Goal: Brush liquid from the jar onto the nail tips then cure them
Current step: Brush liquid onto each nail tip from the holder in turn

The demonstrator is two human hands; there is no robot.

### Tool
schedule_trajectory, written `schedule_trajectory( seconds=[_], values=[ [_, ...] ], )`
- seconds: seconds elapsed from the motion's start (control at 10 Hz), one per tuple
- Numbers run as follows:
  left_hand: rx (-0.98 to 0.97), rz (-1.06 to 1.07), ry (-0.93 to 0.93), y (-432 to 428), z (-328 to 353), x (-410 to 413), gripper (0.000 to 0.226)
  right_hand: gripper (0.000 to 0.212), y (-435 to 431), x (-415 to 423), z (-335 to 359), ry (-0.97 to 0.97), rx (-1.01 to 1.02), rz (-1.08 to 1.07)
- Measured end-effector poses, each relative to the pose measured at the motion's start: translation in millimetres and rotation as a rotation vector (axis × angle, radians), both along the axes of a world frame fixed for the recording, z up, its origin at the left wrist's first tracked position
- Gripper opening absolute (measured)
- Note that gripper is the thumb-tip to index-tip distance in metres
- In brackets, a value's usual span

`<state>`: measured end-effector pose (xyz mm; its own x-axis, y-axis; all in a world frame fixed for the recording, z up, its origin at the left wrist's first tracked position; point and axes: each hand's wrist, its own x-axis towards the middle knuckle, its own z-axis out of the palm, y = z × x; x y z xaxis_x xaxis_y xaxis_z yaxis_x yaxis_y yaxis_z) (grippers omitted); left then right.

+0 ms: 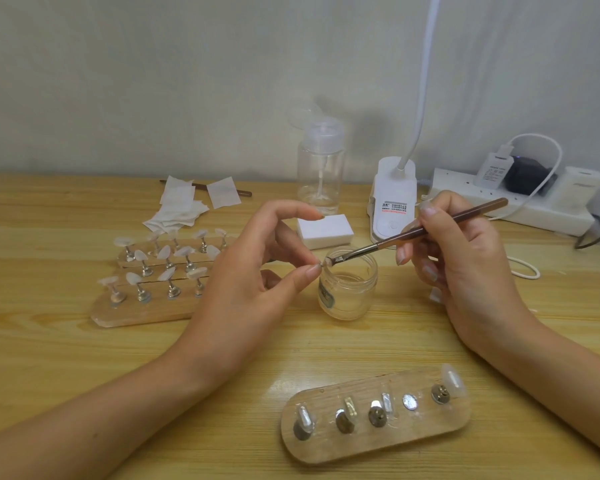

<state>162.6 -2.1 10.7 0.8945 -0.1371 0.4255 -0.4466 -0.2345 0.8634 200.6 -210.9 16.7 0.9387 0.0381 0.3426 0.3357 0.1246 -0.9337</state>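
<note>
My left hand [257,271] pinches a small pale nail tip [323,263] between thumb and a finger, just above the rim of the open clear jar [349,289]. My right hand [465,258] grips a brown-handled brush [423,231], and its bristles touch the nail tip. Near the front of the table lies a wooden holder [374,414] with metal stands, several bearing clear tips. Two more wooden holders [153,271] at the left carry several pale nail tips on stands.
A white clip lamp [392,202] stands behind the jar, beside a clear pump bottle [321,168] and a white block [324,230]. White wipes [184,202] lie at back left. A power strip [513,202] with plugs and cables sits at the back right.
</note>
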Motion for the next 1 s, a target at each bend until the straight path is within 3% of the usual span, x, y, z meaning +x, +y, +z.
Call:
schedule_trajectory(
  seconds=[0.6, 1.0],
  values=[
    [0.003, -0.004, -0.009, 0.5, -0.9, 0.5, 0.043, 0.024, 1.6, -3.0, 0.3, -0.074, 0.017, 0.013],
    [0.008, 0.009, -0.023, 0.3, -1.4, 0.6, 0.046, 0.032, -2.4, 0.5, -2.2, -0.011, -0.018, -0.07]
  ],
)
